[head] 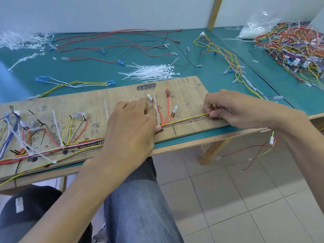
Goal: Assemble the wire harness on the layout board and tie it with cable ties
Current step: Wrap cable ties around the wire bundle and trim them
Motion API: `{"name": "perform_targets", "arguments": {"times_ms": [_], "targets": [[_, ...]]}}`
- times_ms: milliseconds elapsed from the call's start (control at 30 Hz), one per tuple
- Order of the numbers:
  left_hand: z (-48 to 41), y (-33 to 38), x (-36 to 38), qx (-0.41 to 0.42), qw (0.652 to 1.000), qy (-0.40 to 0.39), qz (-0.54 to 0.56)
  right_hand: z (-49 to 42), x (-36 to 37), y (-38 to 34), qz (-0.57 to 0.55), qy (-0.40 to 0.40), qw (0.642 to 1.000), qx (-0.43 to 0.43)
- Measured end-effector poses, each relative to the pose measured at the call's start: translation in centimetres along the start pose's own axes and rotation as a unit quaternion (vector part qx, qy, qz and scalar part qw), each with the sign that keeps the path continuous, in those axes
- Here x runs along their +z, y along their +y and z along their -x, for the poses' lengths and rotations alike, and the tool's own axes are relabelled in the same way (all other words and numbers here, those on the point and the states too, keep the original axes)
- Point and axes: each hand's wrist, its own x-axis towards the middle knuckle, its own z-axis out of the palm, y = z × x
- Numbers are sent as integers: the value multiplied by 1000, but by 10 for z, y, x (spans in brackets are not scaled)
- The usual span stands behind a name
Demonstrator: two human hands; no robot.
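Observation:
A wooden layout board (189, 95) lies across the teal table, with a wire harness (73, 143) of red, yellow, white and blue wires routed along it. Several white cable ties (56, 126) stick up from the bundle on the left part. My left hand (129, 127) presses the bundle down at a branch point where red wires (168, 109) fan upward, its fingers around an upright cable tie (156, 109). My right hand (233, 109) pinches the yellow and brown wire strand (191, 119) taut near the board's right end.
A pile of loose cable ties (152, 71) lies just behind the board. Loose red and black wires (122, 44) spread over the table's back. A heap of finished harnesses (294, 50) sits far right. Wire ends (259, 151) dangle off the table edge. My knees are below.

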Motion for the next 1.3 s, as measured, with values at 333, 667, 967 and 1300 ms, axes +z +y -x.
{"name": "perform_targets", "arguments": {"times_ms": [333,667,967,1300], "targets": [[-1,2,-3,1,1000,-8,-13,-12,-7,-10,95,-42,994,-12],[0,5,-2,11,999,-15,-49,-11,-10,-9,91,-36,995,-31],[2,2,1,25,998,7,-50,-11,-18,-14,50,20,998,-15],[6,4,2,24,998,21,-48,-19,10,-50,55,54,997,-16]]}}
